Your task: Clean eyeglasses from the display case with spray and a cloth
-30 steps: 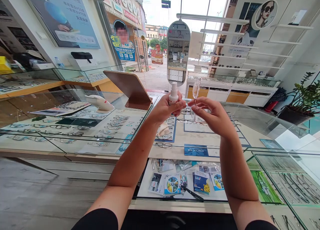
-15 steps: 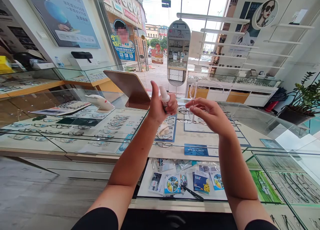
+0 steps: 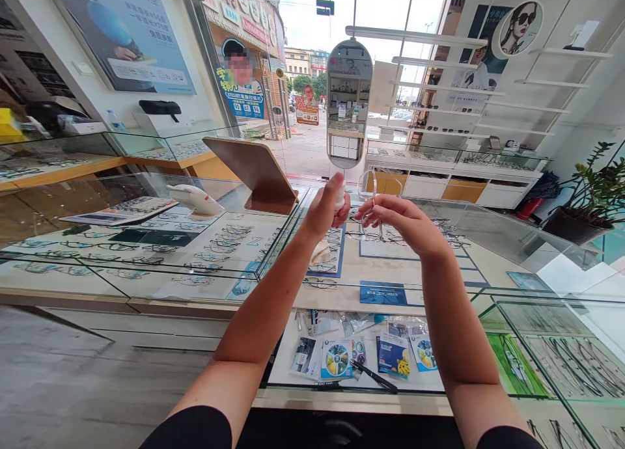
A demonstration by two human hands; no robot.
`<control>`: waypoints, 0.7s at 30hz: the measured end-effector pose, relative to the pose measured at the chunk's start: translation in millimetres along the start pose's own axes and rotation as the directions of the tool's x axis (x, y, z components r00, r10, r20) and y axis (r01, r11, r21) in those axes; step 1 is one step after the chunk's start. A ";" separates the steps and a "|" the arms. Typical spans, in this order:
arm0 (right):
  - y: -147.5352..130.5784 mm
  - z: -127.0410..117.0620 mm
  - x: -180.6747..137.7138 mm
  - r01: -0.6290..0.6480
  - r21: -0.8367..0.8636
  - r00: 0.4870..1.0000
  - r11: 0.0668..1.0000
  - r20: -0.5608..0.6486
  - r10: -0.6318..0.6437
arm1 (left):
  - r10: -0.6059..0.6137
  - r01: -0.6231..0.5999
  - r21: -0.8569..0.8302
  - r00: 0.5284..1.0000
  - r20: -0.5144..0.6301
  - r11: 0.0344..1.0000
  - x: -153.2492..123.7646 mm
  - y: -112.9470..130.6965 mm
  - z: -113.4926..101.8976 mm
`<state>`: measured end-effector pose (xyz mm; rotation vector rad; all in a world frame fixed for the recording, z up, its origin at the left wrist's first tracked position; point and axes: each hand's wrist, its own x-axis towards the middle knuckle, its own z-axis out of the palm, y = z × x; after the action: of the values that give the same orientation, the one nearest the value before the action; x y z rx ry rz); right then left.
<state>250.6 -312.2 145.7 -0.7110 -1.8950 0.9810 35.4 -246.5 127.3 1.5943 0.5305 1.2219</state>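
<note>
Here, the outstretched left hand (image 3: 323, 208) curls round a white bottle (image 3: 340, 196), the right hand (image 3: 401, 216) loosely pinching clear glasses (image 3: 367, 185)

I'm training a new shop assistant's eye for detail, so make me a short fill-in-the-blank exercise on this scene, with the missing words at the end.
1. The left hand grips a small white ____.
2. The right hand holds a pair of clear-framed ____.
3. The tall, reflecting ____ beyond the hands has rounded ends.
4. A black ____ for writing lies among the leaflets.

Missing words: bottle; glasses; mirror; pen.
</note>
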 end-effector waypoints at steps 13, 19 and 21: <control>9.7 -3.9 1.6 -0.010 0.070 1.000 0.997 0.024 0.009 | -0.053 0.051 0.037 0.998 0.039 0.998 1.1 -7.9 2.8; 23.1 -8.7 8.4 -0.028 0.159 0.985 0.987 -0.163 0.054 | -0.081 0.049 0.153 0.974 0.211 0.987 -4.4 -0.4 2.6; 25.0 -8.1 9.9 -0.025 0.170 0.980 0.985 -0.190 0.057 | -0.100 0.045 0.221 0.964 0.245 0.974 -5.4 -0.8 3.3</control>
<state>255.5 -288.4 131.4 -0.7217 -1.6141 1.0433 36.4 -251.9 124.3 1.8648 0.5630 0.9092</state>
